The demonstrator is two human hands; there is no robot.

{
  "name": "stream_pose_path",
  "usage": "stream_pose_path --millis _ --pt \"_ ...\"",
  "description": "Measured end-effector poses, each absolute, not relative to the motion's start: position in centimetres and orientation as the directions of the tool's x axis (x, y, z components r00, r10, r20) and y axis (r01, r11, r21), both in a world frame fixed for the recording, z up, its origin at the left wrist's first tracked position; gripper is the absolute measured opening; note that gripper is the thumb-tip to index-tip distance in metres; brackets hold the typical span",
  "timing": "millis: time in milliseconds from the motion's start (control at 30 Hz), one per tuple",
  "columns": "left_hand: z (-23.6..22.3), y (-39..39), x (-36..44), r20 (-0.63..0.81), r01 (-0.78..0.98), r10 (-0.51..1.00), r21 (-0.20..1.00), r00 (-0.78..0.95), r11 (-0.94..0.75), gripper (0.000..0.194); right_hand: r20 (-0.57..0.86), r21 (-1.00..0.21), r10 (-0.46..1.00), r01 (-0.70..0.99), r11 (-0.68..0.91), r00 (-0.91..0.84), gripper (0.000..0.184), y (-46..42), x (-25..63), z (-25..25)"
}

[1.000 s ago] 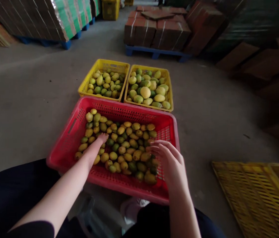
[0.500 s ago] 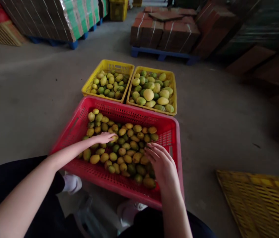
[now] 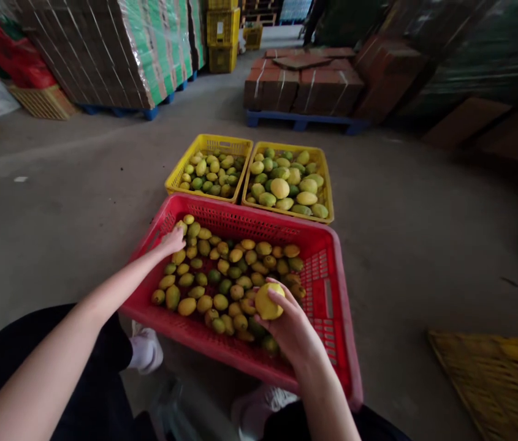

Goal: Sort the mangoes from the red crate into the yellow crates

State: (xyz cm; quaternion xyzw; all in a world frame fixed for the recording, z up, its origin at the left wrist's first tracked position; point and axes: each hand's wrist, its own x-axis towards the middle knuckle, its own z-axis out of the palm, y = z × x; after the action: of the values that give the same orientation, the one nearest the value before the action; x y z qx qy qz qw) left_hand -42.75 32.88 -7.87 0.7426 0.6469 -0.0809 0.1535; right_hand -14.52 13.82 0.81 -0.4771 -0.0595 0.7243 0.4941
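Observation:
A large red plastic crate (image 3: 348, 343) in front of me holds many yellow and green lemons (image 3: 220, 302) in a loose layer. In its far left corner, my left hand (image 3: 175, 240) has its fingers curled at a yellow-green lemon (image 3: 181, 226), which it partly covers. Over the right part of the crate, my right hand (image 3: 290, 321) grips a big yellow lemon (image 3: 268, 302), thumb and fingers wrapped round its sides. This lemon is raised above the others.
Two yellow crates with larger lemons, the left crate (image 3: 176, 173) and the right crate (image 3: 331, 205), stand against the red crate's far side. A yellow slatted crate (image 3: 493, 373) lies at right. Behind are cartons (image 3: 272, 89) on a blue pallet (image 3: 300, 122) and a wrapped stack (image 3: 157, 55).
My left hand has moved from the middle of the lemons to the far left corner. My right hand, earlier open over the fruit, now holds a lemon. The view has tilted up slightly.

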Motion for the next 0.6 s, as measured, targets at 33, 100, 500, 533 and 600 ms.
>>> stream_pose_path --millis 33,100,500,533,600 --pt "-8.9 34.2 -43.4 -0.319 0.992 0.942 0.107 0.102 -0.071 0.056 -0.648 -0.555 0.761 -0.665 -0.5 -0.032 0.052 13.9 -14.4 0.7" --pt "-10.3 36.5 -44.1 -0.319 0.996 0.947 0.088 0.028 0.0 0.058 -0.682 -0.541 0.731 -0.684 -0.489 0.017 0.057 14.1 -14.2 0.6" --pt "-15.5 37.8 -42.8 -0.291 0.988 0.945 0.002 -0.146 0.153 0.062 -0.576 -0.452 0.814 -0.798 -0.398 -0.08 0.043 14.4 -13.6 1.1" --pt "-15.3 37.3 -42.7 -0.276 0.991 0.953 0.009 -0.127 0.135 0.062 -0.573 -0.458 0.816 -0.795 -0.398 -0.078 0.042 14.6 -13.7 1.1" --pt "-14.6 36.1 -42.5 -0.253 0.996 0.965 0.039 -0.072 0.085 0.062 -0.555 -0.495 0.829 -0.775 -0.393 -0.067 0.041 15.1 -13.8 1.1"
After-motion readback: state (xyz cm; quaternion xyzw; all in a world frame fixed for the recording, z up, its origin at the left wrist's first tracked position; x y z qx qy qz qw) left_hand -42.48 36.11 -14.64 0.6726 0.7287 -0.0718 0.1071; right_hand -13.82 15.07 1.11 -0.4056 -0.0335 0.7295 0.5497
